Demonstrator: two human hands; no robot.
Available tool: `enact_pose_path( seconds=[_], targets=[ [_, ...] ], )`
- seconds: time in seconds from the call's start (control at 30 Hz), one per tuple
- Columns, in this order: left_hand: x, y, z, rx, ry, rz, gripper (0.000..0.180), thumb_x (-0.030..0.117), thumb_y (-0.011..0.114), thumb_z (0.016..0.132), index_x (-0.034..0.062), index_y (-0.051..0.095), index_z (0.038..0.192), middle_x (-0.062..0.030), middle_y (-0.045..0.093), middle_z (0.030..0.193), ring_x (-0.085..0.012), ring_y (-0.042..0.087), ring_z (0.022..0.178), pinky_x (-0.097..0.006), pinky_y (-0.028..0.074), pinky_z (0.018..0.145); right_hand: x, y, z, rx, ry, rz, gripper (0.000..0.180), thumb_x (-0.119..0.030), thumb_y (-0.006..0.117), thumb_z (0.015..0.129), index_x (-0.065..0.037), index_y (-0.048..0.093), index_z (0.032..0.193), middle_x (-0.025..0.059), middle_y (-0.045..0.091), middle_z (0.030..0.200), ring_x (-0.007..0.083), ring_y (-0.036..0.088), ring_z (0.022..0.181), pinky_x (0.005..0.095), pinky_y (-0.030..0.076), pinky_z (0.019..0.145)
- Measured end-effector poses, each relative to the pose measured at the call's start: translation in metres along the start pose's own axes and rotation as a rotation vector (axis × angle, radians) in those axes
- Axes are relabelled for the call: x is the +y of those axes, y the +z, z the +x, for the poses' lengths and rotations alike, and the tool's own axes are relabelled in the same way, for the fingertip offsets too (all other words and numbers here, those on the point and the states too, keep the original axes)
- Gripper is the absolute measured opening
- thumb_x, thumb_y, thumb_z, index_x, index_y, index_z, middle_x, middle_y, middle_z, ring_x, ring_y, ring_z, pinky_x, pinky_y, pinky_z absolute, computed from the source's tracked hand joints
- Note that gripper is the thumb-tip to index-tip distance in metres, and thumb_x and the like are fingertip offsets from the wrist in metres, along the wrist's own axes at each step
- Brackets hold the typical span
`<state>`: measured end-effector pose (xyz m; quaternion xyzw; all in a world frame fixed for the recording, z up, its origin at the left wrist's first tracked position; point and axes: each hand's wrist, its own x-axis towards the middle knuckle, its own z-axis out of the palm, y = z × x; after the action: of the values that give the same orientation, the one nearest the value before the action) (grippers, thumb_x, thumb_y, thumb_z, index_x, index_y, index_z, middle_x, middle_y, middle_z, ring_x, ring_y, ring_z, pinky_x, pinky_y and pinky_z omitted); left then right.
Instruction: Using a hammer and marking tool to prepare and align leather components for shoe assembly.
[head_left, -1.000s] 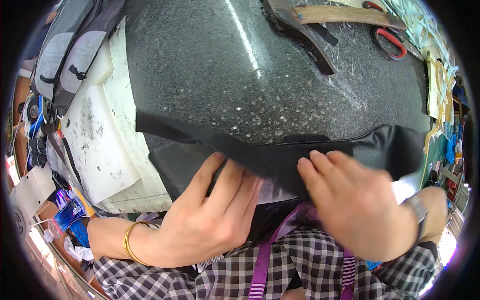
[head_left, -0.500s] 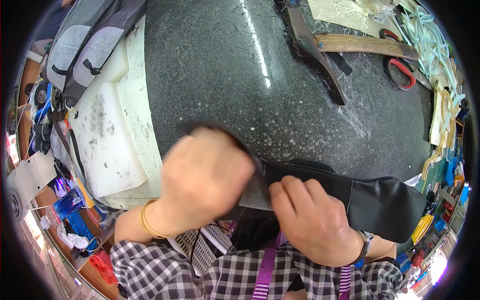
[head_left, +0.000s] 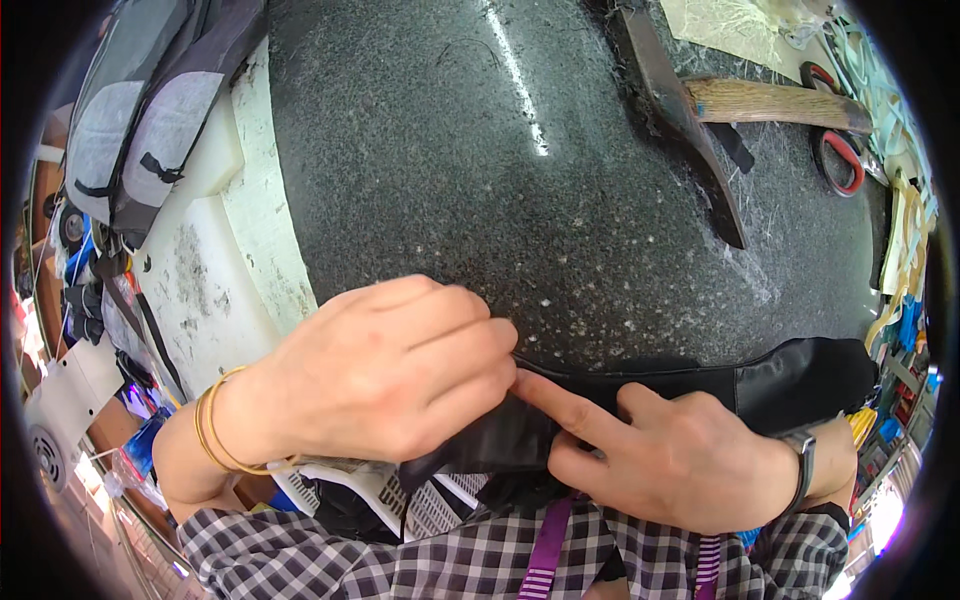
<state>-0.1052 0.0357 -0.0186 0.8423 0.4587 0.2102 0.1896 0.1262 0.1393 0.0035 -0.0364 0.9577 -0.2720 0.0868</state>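
Observation:
A long, seamed piece of black leather (head_left: pixel 800 385) lies along the near edge of the dark stone slab (head_left: pixel 420 190), part of it hanging over that edge. My left hand (head_left: pixel 400 365) is closed over its left part, knuckles up, fingertips hidden behind the hand. My right hand (head_left: pixel 670 445) grips the same piece just to the right. Its index finger stretches left along the leather and meets the left hand's fingers. The right thumb is tucked below, the other fingers curled.
A hammer with a wooden handle (head_left: pixel 780 103) and long dark head lies at the far right, beside red-and-black scissors (head_left: pixel 840 165). Pale strips (head_left: pixel 880 100) are heaped beyond. A white board (head_left: pixel 205 285) and grey padded pieces (head_left: pixel 175 120) lie left. White plastic baskets (head_left: pixel 390 500) stand below the edge.
My left hand, blurred before, has come down onto the leather, and the flap it lifted has been lowered. My right index finger has straightened out toward the left hand. The view has shifted slightly.

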Motion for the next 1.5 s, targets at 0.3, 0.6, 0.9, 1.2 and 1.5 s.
enact_pose_path(
  seconds=[0.3,0.6,0.9,1.2,1.5],
  targets=[
    [-0.027,-0.007,-0.018,-0.063,0.114,-0.002,0.034,0.014,0.069,0.069,0.0107,0.074,0.102,-0.0031,0.065,0.104,-0.0221,0.060,0.094,-0.036,0.048,0.076,0.001,0.001,0.007,-0.038,-0.087,0.068,0.010,-0.017,0.064,0.077,-0.015,0.055,0.078,0.0116,0.047,0.149,0.0080,0.045,0.050,0.0188,0.031,0.033],
    [0.023,-0.022,-0.018,-0.193,-0.213,-0.477,0.034,0.018,0.069,0.085,0.0034,0.062,0.115,-0.0160,0.060,0.130,-0.0349,0.060,0.118,-0.040,0.052,0.095,-0.025,0.007,0.005,-0.024,0.032,-0.222,0.012,-0.020,0.062,0.080,-0.008,0.061,0.075,0.0113,0.053,0.143,0.0104,0.045,0.052,0.0190,0.028,0.034],
    [0.059,0.007,0.006,-0.183,-0.192,-0.033,0.058,0.030,0.071,0.071,0.0021,0.062,0.121,-0.0086,0.060,0.119,-0.0278,0.059,0.108,-0.039,0.049,0.089,-0.019,0.006,-0.036,-0.036,-0.115,-0.070,0.039,-0.018,0.061,0.074,-0.005,0.065,0.111,0.0127,0.057,0.128,0.0273,0.060,0.096,0.0268,0.055,0.069],
    [0.094,0.038,0.052,-0.203,-0.030,0.163,0.019,0.017,0.061,0.073,0.0021,0.064,0.085,-0.0045,0.051,0.086,-0.0185,0.050,0.082,-0.029,0.044,0.068,-0.006,0.032,-0.112,0.278,0.334,-0.459,0.043,-0.010,0.063,0.069,0.001,0.067,0.110,0.0184,0.060,0.120,0.0337,0.061,0.101,0.0402,0.055,0.084],
    [0.151,0.069,-0.010,-0.564,-0.144,-0.037,0.037,0.018,0.060,0.082,0.0025,0.062,0.115,-0.0126,0.060,0.119,-0.0299,0.052,0.123,-0.043,0.046,0.098,0.002,0.051,-0.147,0.170,-0.273,-0.322,0.034,-0.018,0.060,0.080,-0.007,0.070,0.110,0.0072,0.064,0.120,0.0247,0.058,0.110,0.0349,0.048,0.091]
  ],
)
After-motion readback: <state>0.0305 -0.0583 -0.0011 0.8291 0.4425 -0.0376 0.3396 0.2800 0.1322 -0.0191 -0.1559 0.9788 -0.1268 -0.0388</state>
